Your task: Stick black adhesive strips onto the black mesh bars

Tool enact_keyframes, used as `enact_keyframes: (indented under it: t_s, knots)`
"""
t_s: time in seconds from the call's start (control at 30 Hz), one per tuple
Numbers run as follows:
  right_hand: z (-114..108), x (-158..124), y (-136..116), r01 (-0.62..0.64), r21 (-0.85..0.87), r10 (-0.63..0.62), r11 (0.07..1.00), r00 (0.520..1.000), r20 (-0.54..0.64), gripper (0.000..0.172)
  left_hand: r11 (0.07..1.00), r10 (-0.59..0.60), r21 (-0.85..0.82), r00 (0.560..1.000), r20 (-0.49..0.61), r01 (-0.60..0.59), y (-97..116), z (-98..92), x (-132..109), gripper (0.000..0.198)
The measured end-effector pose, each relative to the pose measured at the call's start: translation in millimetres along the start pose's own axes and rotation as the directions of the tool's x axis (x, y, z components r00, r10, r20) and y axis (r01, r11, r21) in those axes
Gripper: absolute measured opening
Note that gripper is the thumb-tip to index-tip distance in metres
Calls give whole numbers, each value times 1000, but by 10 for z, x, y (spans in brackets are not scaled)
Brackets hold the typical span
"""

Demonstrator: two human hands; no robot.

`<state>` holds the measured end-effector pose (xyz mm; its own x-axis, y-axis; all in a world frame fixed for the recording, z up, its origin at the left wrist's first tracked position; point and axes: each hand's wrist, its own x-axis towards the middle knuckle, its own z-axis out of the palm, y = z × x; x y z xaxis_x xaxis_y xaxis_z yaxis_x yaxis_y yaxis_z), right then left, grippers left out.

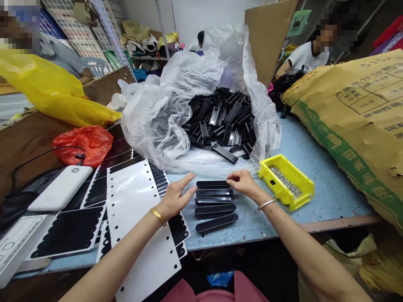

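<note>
Several black plastic strips with rounded ends (214,200) lie in a column on the blue tabletop, the nearest one slanted. My right hand (244,183) has its thumb and fingers pinched together at the right end of the farthest strip (212,183). What sits between those fingertips is too small to make out. At the left ends of the strips, my left hand (176,196) has its fingers stretched out and holds nothing. To the right stands a yellow bin (304,200) with small metal pieces (285,180) inside.
A clear plastic bag (147,126) full of black plastic parts (220,121) lies behind the strips. White and black sticker sheets (135,209), a white power bank (59,188) and a red bag (85,144) are left. A large printed sack (352,113) bulges at right. People sit beyond.
</note>
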<state>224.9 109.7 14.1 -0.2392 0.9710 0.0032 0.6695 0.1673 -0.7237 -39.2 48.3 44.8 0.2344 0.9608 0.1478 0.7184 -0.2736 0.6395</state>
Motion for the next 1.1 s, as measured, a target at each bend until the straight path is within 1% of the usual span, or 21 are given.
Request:
enact_keyframes:
  t_s: [0.03, 0.1, 0.17, 0.2, 0.23, 0.27, 0.3, 0.33, 0.37, 0.43, 0.5, 0.53, 0.6, 0.67, 0.7, 0.73, 0.8, 0.87, 0.93, 1.03, 1.1]
  knots:
    - [-7, 9, -23, 1, -27, 0, 1000, 1000, 15, 16, 999, -4, -32, 999, 38, 5, 44, 8, 38, 48]
    - [-25, -13, -73, 7, -58, -5, 998, 999, 48, 17, 997, 6, -73, 987, 159, 6, 129, 23, 79, 49]
    - [-64, -118, -128, 35, -113, -27, 993, 997, 74, 18, 997, 16, -81, 967, 255, 4, 192, 24, 21, 52]
    - [-92, -204, -159, 66, -159, -55, 985, 996, 70, 20, 998, 27, -62, 962, 271, -11, 214, 23, -50, 58]
    - [-123, -309, -192, 116, -217, -105, 969, 993, 60, 29, 999, 47, -28, 962, 269, -41, 230, 25, -141, 70]
    - [-153, -424, -228, 181, -278, -174, 943, 984, 48, 43, 996, 79, 20, 963, 258, -87, 242, 33, -241, 87]
    - [-178, -539, -264, 270, -317, -264, 909, 963, 61, 61, 987, 119, 75, 958, 259, -143, 251, 51, -337, 104]
    - [-193, -645, -301, 363, -337, -349, 868, 931, 104, 76, 972, 158, 128, 950, 270, -198, 258, 79, -414, 117]
    - [-197, -730, -334, 441, -357, -412, 824, 897, 158, 89, 957, 179, 171, 941, 287, -234, 263, 114, -462, 124]
    - [-166, -812, -390, 545, -401, -469, 737, 838, 277, 105, 944, 157, 228, 931, 328, -239, 262, 189, -454, 130]
    - [-96, -774, -430, 588, -438, -462, 680, 807, 367, 113, 951, 96, 242, 928, 359, -192, 250, 243, -331, 129]
    - [-55, -724, -446, 596, -448, -450, 666, 801, 395, 114, 957, 78, 234, 926, 369, -174, 243, 256, -252, 127]
    - [10, -608, -480, 593, -463, -423, 659, 801, 424, 107, 965, 81, 203, 923, 377, -167, 232, 258, -112, 120]
    - [34, -523, -521, 577, -490, -395, 653, 812, 430, 97, 969, 101, 171, 919, 380, -177, 224, 242, -42, 112]
    - [29, -500, -545, 571, -502, -383, 649, 816, 433, 95, 972, 96, 162, 918, 384, -170, 217, 233, -36, 111]
    - [17, -487, -570, 570, -508, -375, 646, 817, 438, 96, 976, 80, 155, 918, 390, -151, 205, 228, -45, 113]
    - [-7, -483, -613, 575, -503, -374, 646, 812, 448, 105, 986, 31, 139, 921, 389, -92, 170, 230, -82, 121]
    - [9, -488, -635, 575, -482, -369, 661, 809, 458, 112, 993, 4, 109, 931, 365, -47, 129, 254, -111, 129]
    - [83, -493, -631, 558, -480, -351, 677, 818, 456, 112, 996, 44, 55, 944, 326, -65, 101, 290, -113, 125]
    - [232, -498, -599, 517, -497, -332, 697, 847, 416, 103, 991, 133, -15, 954, 269, -134, 100, 321, -84, 106]
    - [270, -496, -596, 472, -471, -312, 746, 871, 378, 95, 989, 146, -46, 953, 264, -139, 120, 287, -58, 105]
